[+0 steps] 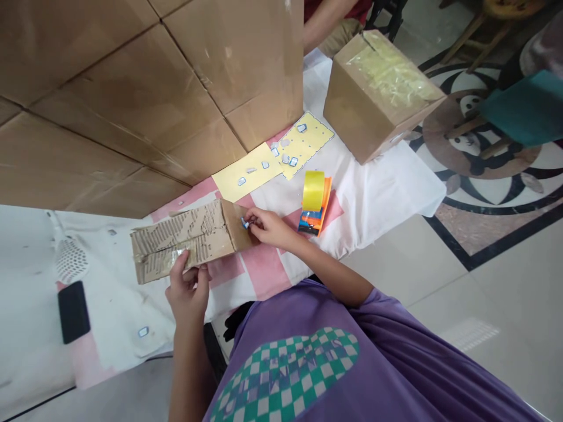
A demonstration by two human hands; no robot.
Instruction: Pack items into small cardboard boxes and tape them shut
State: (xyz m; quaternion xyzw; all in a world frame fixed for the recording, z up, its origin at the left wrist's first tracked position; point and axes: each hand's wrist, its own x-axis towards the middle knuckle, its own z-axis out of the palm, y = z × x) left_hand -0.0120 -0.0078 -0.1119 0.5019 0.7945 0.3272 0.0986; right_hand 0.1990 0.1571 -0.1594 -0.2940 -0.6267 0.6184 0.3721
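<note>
From far away I saw the torn cardboard box (185, 231) lying on the cloth-covered table (118, 293), its long side running left to right, with my right grip (267, 227) nearest its right end, pinching a small blue piece (245, 223) there. My left grip (187, 290) had a finger on the box's near side, but I couldn't tell if it held tight. Letters on the purple shirt (373, 346) were too fuzzy, and I could read no brand or label.

the blue piece (245, 223) pinched in the right hand (269, 227) is too small to identify.
</note>
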